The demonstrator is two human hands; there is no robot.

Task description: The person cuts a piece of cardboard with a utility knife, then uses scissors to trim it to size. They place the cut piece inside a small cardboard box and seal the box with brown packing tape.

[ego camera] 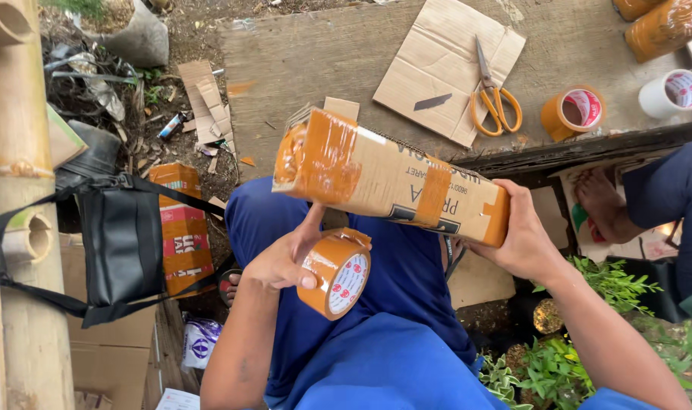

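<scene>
My left hand grips a roll of brown packing tape, its free end running up onto a long cardboard box. The box is wrapped with brown tape at its left end, middle and right end. My right hand holds the box by its right end, above my lap in blue trousers. The box hangs tilted, its left end higher.
On the wooden platform lie a cardboard sheet, orange-handled scissors, a brown tape roll and a white roll. A black bag hangs from bamboo poles at left. Another person's foot rests at right. Plants grow at lower right.
</scene>
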